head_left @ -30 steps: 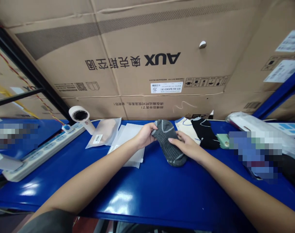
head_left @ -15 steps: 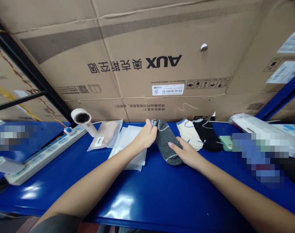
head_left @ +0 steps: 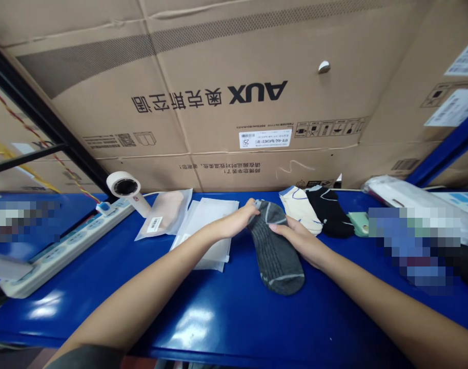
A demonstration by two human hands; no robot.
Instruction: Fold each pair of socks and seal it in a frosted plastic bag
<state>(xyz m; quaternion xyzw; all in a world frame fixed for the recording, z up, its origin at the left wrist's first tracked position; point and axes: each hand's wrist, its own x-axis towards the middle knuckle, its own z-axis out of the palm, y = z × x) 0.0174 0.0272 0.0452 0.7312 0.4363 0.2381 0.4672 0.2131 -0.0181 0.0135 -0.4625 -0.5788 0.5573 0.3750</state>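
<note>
A dark grey ribbed sock [head_left: 280,253] with light grey lines hangs at the middle of the view, its toe pointing down toward me. My left hand [head_left: 246,216] pinches its upper left corner, by the cuff. My right hand [head_left: 301,237] grips its right edge near the heel, thumb on top. White socks with blue lines [head_left: 301,210] and black socks [head_left: 329,212] lie just behind and right of my right hand. Left of the sock are frosted plastic bags [head_left: 212,220], partly behind my left forearm.
A bag with a beige item [head_left: 165,214], a white handheld fan [head_left: 128,189] and a power strip [head_left: 64,243] are at the left. A green item [head_left: 359,224] and a plastic-wrapped package [head_left: 418,210] lie right. A large cardboard sheet [head_left: 218,46] stands behind the blue table [head_left: 218,318].
The grey sock has come nearer and lower, its toe now further down. My right hand has moved from near its toe up to the heel area; my left hand has shifted slightly right.
</note>
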